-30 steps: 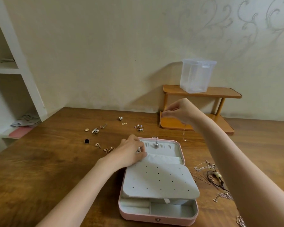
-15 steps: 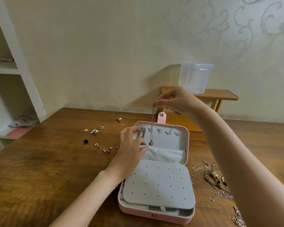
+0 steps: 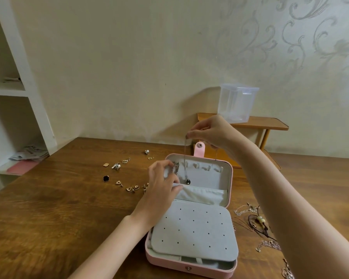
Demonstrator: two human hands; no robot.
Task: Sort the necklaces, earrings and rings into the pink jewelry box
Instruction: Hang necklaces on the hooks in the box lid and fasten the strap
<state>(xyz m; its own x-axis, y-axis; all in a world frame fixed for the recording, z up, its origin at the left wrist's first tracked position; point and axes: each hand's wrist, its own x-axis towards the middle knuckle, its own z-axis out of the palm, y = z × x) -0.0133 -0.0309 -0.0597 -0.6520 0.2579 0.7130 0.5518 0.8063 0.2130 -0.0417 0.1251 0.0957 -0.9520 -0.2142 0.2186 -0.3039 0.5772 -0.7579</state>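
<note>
Right hand (image 3: 212, 131) is hovering above the box lid, fingertips pinching the chain of a thin necklace (image 3: 185, 158). Chain is hanging straight down in front of the lid's inner face, dark pendant dangling just above the lid pocket (image 3: 201, 195).

Left hand (image 3: 162, 185) is sitting at the lid's left edge, fingers curled, pinching a small cluster of silver chain (image 3: 176, 168) near the leftmost hook. Lower fingers are touching the top edge of the pocket.

Pink jewelry box (image 3: 191, 267) is standing open at centre of the tabletop (image 3: 48, 218), lid upright with its snap tab (image 3: 199, 149) sticking up. A row of small hooks is running across the lid interior. Grey perforated earring panel (image 3: 193, 232) is lying flat over the base, slightly skewed, front compartments showing under its near edge.

Left of the box, loose earrings (image 3: 127, 187) and small pieces are lying scattered, including a black square stud (image 3: 106, 178) and a pearl piece (image 3: 116, 166). Right of the box, partly hidden by the right forearm, a tangle of necklaces (image 3: 254, 218) is lying on the wood.

Behind, a small wooden two-tier rack (image 3: 270, 125) is standing against the wall, carrying a clear plastic container (image 3: 237, 102). White shelving (image 3: 18, 91) is on the far left, papers on its lower shelf.
</note>
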